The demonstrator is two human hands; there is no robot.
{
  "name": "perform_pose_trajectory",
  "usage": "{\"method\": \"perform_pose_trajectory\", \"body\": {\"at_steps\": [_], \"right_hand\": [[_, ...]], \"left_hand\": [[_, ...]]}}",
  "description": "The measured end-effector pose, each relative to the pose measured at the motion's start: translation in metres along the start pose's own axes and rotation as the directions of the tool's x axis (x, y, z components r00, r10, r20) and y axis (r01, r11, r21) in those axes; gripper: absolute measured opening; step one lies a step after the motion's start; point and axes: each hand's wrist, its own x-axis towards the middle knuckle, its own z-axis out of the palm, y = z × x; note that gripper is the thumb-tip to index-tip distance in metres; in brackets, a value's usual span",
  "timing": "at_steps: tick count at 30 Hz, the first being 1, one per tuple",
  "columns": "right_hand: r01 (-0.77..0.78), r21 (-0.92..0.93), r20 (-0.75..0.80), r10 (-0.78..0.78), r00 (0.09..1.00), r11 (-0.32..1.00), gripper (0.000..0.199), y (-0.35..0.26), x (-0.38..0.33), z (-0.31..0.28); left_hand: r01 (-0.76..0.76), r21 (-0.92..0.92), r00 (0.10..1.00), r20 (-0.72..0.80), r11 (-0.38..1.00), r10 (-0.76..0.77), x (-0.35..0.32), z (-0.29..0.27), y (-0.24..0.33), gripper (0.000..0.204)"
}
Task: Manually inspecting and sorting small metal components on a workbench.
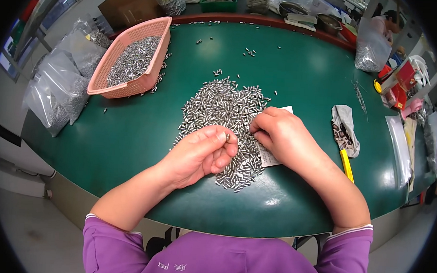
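A broad heap of small silvery metal pins (220,104) lies on the green tabletop in front of me. My left hand (203,153) is closed above the near left part of the heap, pinching one small metal pin (228,136) between thumb and forefinger. At the heap's right side, my right hand (278,132) has its fingers bent together, tips down at the pins. What those fingertips hold, if anything, is hidden. A white printed paper (268,158) lies partly beneath the right hand.
A pink plastic basket (95,83) full of similar pins stands at the left, beside clear bags (57,93) of them. To the right lie a grey cloth glove (346,128) and a yellow-handled tool (346,165). Another person (385,24) sits at the far right.
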Motion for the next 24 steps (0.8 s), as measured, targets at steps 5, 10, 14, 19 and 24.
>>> {"method": "perform_pose_trajectory", "body": {"at_steps": [5,10,14,19,24], "right_hand": [[0.011,0.007,-0.032,-0.011,0.999,1.0,0.011,0.001,-0.001,0.003],[0.004,0.007,-0.034,-0.004,0.999,1.0,0.01,-0.001,0.0,0.001],[-0.04,-0.008,-0.014,0.04,0.999,0.999,0.011,0.0,0.0,0.001],[0.006,-0.071,-0.024,-0.008,1.0,0.997,0.01,0.002,-0.001,0.003],[0.05,-0.002,-0.161,-0.049,0.986,0.999,0.012,-0.008,0.006,-0.004]], "left_hand": [[-0.003,-0.027,0.997,0.083,1.0,0.006,0.0,-0.003,0.0,0.021],[-0.014,0.003,0.999,0.039,1.0,0.014,0.0,-0.002,0.001,0.021],[-0.039,0.036,0.998,0.059,0.999,0.037,-0.001,-0.005,0.0,0.019],[-0.054,0.035,0.998,0.012,0.998,0.054,0.001,-0.001,-0.002,0.015],[-0.069,0.04,0.998,-0.01,0.997,0.069,-0.001,-0.002,0.0,0.013]]}}
